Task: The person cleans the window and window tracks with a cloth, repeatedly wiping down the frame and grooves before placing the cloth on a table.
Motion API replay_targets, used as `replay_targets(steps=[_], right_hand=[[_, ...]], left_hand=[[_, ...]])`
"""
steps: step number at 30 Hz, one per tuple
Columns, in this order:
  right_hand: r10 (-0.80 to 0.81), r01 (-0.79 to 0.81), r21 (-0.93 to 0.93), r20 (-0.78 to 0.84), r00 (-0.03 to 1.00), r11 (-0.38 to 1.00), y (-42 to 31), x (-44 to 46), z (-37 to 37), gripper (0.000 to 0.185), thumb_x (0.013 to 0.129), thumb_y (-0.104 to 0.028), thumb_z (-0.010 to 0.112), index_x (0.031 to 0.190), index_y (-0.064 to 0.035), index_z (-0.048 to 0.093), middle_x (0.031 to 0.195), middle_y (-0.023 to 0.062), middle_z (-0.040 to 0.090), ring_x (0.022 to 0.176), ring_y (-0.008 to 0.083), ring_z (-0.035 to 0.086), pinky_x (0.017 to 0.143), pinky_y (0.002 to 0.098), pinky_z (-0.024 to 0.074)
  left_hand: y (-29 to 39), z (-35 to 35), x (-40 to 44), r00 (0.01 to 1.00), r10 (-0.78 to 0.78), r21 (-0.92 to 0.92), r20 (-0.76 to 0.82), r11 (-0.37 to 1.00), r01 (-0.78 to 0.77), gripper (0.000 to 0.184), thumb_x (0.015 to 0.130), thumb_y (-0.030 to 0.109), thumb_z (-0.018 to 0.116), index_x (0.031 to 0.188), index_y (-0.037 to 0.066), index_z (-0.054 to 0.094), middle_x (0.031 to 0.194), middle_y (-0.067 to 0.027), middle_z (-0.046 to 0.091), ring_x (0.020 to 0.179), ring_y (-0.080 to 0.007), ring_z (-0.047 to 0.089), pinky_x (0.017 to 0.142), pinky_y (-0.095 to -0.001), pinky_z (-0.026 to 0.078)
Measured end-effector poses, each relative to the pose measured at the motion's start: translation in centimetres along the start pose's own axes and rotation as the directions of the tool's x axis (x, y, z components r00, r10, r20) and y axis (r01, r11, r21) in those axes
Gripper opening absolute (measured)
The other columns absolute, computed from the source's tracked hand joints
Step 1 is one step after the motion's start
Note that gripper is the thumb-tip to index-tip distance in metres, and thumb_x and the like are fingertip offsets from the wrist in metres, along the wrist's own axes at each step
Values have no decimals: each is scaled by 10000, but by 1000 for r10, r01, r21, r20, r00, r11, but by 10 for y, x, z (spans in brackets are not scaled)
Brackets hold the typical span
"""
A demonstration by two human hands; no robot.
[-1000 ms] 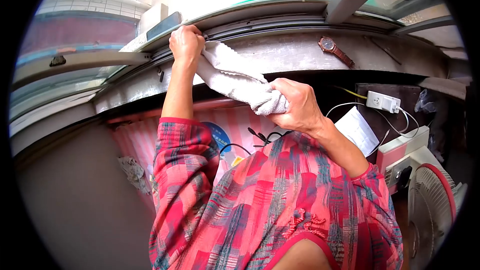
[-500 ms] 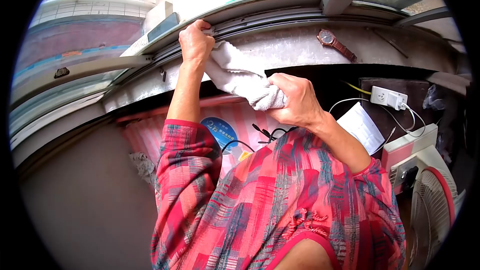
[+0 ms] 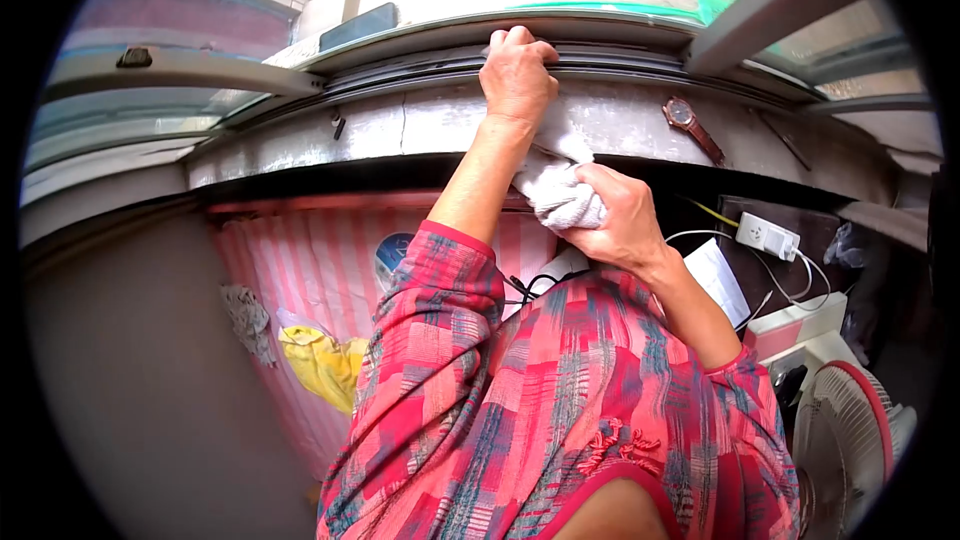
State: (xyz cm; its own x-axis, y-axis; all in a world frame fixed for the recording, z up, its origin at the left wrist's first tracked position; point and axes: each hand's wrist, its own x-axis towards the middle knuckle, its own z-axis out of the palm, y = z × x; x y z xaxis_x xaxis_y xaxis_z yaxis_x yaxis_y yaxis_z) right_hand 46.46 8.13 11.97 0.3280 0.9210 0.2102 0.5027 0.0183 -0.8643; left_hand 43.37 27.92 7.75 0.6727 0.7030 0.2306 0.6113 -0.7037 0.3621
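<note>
My left hand (image 3: 518, 78) is closed at the sliding-window track (image 3: 430, 73), its fingers pressing part of a white cloth into the grooves. From there the white cloth (image 3: 560, 190) runs down to my right hand (image 3: 618, 212), which grips its bunched end just in front of the sill. The grey window sill (image 3: 440, 122) is worn and cracked. On it, right of my hands, lies a wristwatch (image 3: 680, 114) with a brown strap.
A thin dark rod (image 3: 785, 140) lies at the sill's right. Below are pink-striped fabric (image 3: 300, 250), a yellow cloth (image 3: 322, 365), a white power strip (image 3: 767, 236) with cables, a paper sheet (image 3: 715, 278) and a fan (image 3: 845, 430). A window frame post (image 3: 770, 10) rises at the right.
My left hand has slid right along the track with the cloth. The cloth between my hands is now shorter and more bunched. The view has shifted, bringing the yellow cloth into sight.
</note>
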Motion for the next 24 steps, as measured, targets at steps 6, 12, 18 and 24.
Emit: replay_targets(steps=[6, 12, 18, 24], right_hand=[[74, -73, -41, 14, 997, 996, 2, 4, 6, 346, 619, -146, 782, 896, -21, 618, 830, 136, 628, 755, 313, 644, 674, 336, 508], [58, -57, -26, 9, 998, 998, 3, 6, 13, 395, 614, -179, 791, 925, -18, 610, 840, 145, 633, 767, 317, 647, 681, 340, 509], [47, -48, -18, -46, 998, 999, 3, 15, 0, 406, 607, -125, 798, 954, -37, 607, 844, 137, 645, 771, 309, 656, 691, 333, 507], [112, -116, -70, -58, 992, 991, 7, 6, -11, 397, 609, -118, 798, 953, -37, 618, 858, 127, 656, 786, 283, 667, 706, 325, 508]], left_hand=[[-75, -51, -5, 985, -169, 154, 30, 975, 163, 238, 762, 113, 640, 867, 297, 748, 1011, 85, 655, 1040, -175, 545, 880, -320, 470], [-107, -50, -3, 989, -142, 21, 30, 990, 141, 253, 745, 78, 613, 847, 261, 754, 958, 29, 672, 928, -233, 576, 847, -343, 476], [-31, -7, 0, 995, 31, -8, -96, 999, -32, 264, 673, 22, 627, 832, 203, 732, 891, -14, 662, 867, -249, 576, 789, -346, 487], [-11, 13, -7, 966, 35, -215, -258, 972, -93, 233, 756, 40, 591, 880, 188, 720, 884, -13, 663, 855, -256, 579, 791, -344, 479]])
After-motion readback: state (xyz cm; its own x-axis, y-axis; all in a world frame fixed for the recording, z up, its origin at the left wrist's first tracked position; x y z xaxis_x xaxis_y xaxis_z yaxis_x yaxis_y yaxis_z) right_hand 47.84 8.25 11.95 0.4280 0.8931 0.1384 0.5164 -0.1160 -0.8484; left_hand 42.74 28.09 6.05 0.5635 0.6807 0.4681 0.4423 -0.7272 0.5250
